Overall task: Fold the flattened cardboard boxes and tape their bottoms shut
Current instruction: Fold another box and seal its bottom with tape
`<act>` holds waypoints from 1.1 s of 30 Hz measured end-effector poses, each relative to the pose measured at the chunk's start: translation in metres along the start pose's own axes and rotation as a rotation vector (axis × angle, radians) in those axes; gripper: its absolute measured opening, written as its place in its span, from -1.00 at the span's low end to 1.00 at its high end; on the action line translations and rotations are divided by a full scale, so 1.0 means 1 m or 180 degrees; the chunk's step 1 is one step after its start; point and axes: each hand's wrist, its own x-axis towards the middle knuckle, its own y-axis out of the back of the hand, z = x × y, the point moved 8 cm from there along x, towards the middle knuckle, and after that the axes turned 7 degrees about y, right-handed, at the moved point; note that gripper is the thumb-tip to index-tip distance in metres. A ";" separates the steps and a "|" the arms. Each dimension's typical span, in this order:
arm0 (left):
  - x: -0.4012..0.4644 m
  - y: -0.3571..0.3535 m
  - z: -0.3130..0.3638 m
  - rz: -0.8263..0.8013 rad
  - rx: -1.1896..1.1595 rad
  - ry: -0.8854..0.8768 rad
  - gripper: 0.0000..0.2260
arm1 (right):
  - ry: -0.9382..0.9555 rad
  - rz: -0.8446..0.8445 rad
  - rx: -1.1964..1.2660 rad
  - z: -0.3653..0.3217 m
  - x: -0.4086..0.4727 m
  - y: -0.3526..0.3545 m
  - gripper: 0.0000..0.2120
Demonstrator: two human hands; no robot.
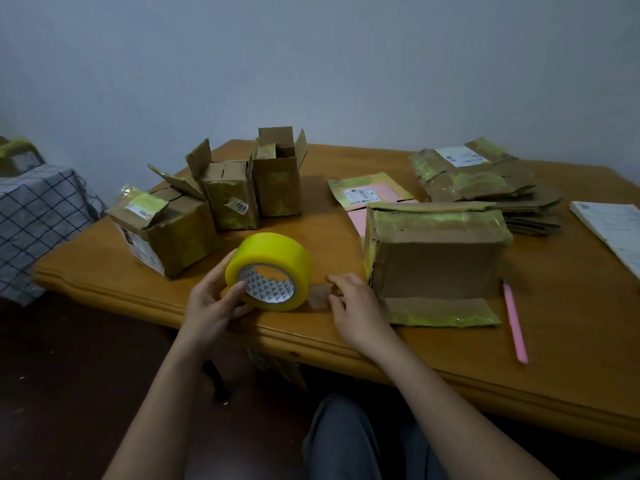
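I have my left hand (214, 303) curled round the yellow tape roll (268, 271), thumb across its open core, the roll tipped on edge on the wooden table (450, 358) near the front rim. My right hand (353, 306) pinches the free tape end (320, 296), a short clear strip drawn out flat from the roll's right side. The box I am working on (436, 251) sits just beside that right hand, further to the right, lying with its long axis across me, one flap (440, 311) folded down flat toward me. So I judge the strip must travel rightward along that long axis, and my right hand is the nearer one to lead it. Three folded boxes (221, 202) stand back left; the flattened stack (485, 181) waits back right
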 end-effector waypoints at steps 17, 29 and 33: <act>-0.010 0.017 -0.015 0.0270 -0.0611 0.0011 -0.45 | 0.0240 -0.0386 -0.0425 0.002 0.036 -0.029 -0.73; -0.014 0.012 -0.014 0.0339 -0.0932 0.0108 -0.45 | 0.0213 -0.0416 -0.0427 0.001 0.045 -0.032 -0.91; -0.016 0.009 -0.012 0.0330 -0.1024 0.0153 -0.49 | 0.0193 -0.0219 -0.0159 -0.001 0.044 -0.028 -0.89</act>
